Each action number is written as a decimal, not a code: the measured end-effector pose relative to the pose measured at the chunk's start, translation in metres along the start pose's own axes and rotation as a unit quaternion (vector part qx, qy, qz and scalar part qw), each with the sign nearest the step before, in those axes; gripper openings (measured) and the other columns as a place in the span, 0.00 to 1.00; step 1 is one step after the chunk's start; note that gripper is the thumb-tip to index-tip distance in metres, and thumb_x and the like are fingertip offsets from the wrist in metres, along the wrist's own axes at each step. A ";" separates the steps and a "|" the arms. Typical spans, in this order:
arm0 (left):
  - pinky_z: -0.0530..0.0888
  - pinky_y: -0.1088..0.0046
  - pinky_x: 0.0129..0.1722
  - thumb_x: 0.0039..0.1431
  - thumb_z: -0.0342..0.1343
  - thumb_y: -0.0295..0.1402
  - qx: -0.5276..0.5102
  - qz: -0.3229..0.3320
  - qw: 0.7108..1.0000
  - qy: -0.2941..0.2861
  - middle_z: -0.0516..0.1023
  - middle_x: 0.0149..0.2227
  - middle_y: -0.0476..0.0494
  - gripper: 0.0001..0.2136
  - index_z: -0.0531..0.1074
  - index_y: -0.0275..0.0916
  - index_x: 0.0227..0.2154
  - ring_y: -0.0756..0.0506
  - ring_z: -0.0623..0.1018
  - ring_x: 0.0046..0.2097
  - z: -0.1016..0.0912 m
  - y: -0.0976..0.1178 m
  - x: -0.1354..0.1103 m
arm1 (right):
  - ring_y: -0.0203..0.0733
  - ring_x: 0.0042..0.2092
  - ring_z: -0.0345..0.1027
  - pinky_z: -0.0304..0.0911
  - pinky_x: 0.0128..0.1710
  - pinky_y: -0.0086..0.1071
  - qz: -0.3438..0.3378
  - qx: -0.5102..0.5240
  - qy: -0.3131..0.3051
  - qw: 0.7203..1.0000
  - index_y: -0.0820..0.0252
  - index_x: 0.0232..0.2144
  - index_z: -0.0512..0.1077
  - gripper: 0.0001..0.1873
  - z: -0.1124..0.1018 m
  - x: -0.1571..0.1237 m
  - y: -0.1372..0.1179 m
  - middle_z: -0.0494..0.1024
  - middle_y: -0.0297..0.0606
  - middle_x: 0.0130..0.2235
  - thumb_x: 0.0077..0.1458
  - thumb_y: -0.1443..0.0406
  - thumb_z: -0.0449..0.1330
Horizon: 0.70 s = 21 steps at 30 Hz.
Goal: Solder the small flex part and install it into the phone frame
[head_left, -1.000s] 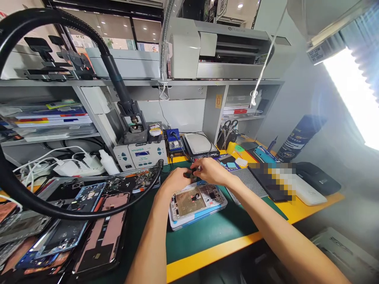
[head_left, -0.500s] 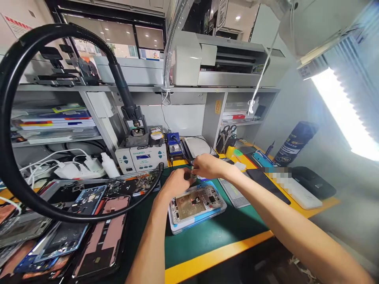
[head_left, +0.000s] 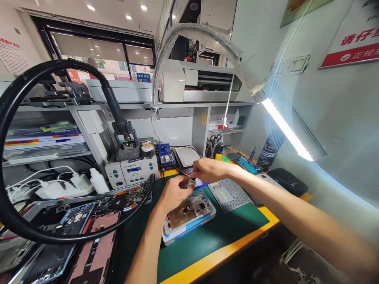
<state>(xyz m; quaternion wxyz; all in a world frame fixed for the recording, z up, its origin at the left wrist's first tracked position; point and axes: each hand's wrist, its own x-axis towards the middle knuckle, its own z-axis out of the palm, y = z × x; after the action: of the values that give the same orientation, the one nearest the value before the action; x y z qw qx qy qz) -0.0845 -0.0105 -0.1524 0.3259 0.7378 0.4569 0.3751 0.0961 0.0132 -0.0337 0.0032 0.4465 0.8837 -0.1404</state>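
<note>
My left hand (head_left: 177, 192) is closed around a small, pale cylindrical container (head_left: 191, 182), its thumb and fingers at the side. From the right, my right hand (head_left: 207, 169) meets the top of that container with its fingers pinched; what they grip there is hidden. Just below both hands, an opened phone frame (head_left: 180, 216) with a gold-coloured plate and bare circuit parts lies on a flat white-and-blue box (head_left: 189, 230). The box rests on the green mat (head_left: 231, 232).
Stacked phone parts (head_left: 100, 240) fill the left side beneath a looping black hose (head_left: 6, 189). A rework station (head_left: 133, 171) and blue soldering unit (head_left: 164, 154) stand behind. A perforated metal plate (head_left: 226, 195) lies right; a lit lamp (head_left: 287, 130) hangs above.
The camera view has tilted up and shifted right, so more wall and lamp show. Both hands stay together at the small container, which now shows more clearly between them.
</note>
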 end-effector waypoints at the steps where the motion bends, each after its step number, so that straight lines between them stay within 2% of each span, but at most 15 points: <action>1: 0.78 0.63 0.40 0.66 0.59 0.41 -0.022 0.002 1.000 -0.012 0.78 0.40 0.46 0.13 0.75 0.35 0.43 0.45 0.79 0.39 -0.001 0.002 0.000 | 0.34 0.25 0.69 0.65 0.27 0.29 -0.008 0.014 -0.006 1.000 0.63 0.31 0.76 0.17 -0.004 -0.003 0.001 0.76 0.32 0.25 0.66 0.57 0.60; 4: 0.78 0.64 0.40 0.65 0.59 0.42 -0.093 0.011 0.994 -0.052 0.78 0.38 0.47 0.13 0.75 0.35 0.42 0.46 0.79 0.38 -0.007 0.008 -0.004 | 0.35 0.23 0.70 0.59 0.22 0.27 -0.025 0.060 -0.011 0.998 0.63 0.29 0.77 0.13 -0.017 -0.014 -0.003 0.79 0.35 0.22 0.62 0.61 0.61; 8: 0.77 0.64 0.40 0.65 0.59 0.43 -0.203 0.033 0.973 -0.103 0.77 0.37 0.47 0.13 0.75 0.36 0.39 0.46 0.78 0.38 -0.015 0.016 -0.012 | 0.38 0.26 0.75 0.61 0.23 0.26 -0.042 0.122 -0.007 0.992 0.62 0.31 0.79 0.09 -0.032 -0.032 -0.016 0.83 0.38 0.26 0.58 0.62 0.63; 15: 0.76 0.66 0.38 0.66 0.57 0.45 -0.404 0.066 0.897 -0.165 0.77 0.39 0.45 0.15 0.74 0.36 0.42 0.47 0.77 0.37 -0.010 0.022 -0.022 | 0.41 0.31 0.79 0.69 0.28 0.28 -0.093 0.211 0.007 0.973 0.62 0.42 0.81 0.13 -0.038 -0.053 -0.021 0.85 0.38 0.32 0.58 0.61 0.63; 18: 0.76 0.67 0.35 0.66 0.57 0.46 -0.457 0.074 0.867 -0.184 0.76 0.39 0.45 0.16 0.74 0.36 0.42 0.48 0.76 0.35 -0.008 0.025 -0.023 | 0.42 0.34 0.79 0.70 0.30 0.28 -0.106 0.218 0.019 0.970 0.61 0.47 0.80 0.16 -0.037 -0.057 -0.022 0.86 0.38 0.34 0.59 0.60 0.62; 21: 0.76 0.69 0.34 0.66 0.58 0.45 -0.482 0.077 0.851 -0.192 0.76 0.38 0.46 0.16 0.74 0.36 0.42 0.48 0.76 0.35 -0.007 0.026 -0.025 | 0.41 0.36 0.79 0.69 0.32 0.27 -0.106 0.197 0.024 0.974 0.60 0.46 0.81 0.16 -0.040 -0.062 -0.026 0.86 0.37 0.36 0.60 0.59 0.62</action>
<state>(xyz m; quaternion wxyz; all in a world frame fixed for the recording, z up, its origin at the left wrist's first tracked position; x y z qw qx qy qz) -0.0870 -0.0418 -0.1332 0.6919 0.5780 0.0887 0.4234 0.1177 -0.0400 0.0191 -0.1208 0.3455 0.8809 -0.3001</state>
